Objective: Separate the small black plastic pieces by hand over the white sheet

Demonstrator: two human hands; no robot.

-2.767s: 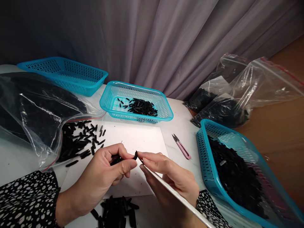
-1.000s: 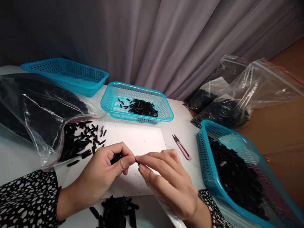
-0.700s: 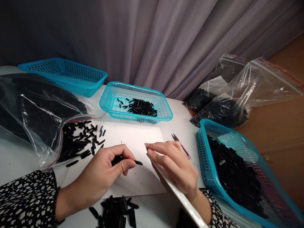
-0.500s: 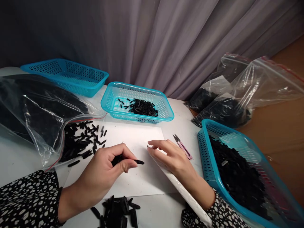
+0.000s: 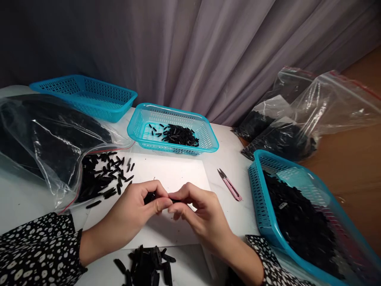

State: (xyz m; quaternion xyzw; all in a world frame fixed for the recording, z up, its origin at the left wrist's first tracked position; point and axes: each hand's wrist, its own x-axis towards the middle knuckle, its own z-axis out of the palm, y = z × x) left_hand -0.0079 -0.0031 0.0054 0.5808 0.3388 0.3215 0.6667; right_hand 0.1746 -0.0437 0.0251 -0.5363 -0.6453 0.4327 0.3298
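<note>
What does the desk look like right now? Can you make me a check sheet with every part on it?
Surface: white table with a white paper sheet under the hands.
Job's things: small black piece pinched between both hands.
Clutter: loose black pieces, pile, three blue baskets, near one full, pink snips, plastic bags.
Grippers: left hand and right hand meet, fingers closed on the piece.
Cables: nothing seen.
Surroundings: grey curtain behind.

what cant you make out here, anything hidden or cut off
- Small black piece: head view, mostly covered by the left hand and right hand.
- Right blue basket: cut off by the frame's lower right edge.
- Left plastic bag: glare blurs its black contents.
</note>
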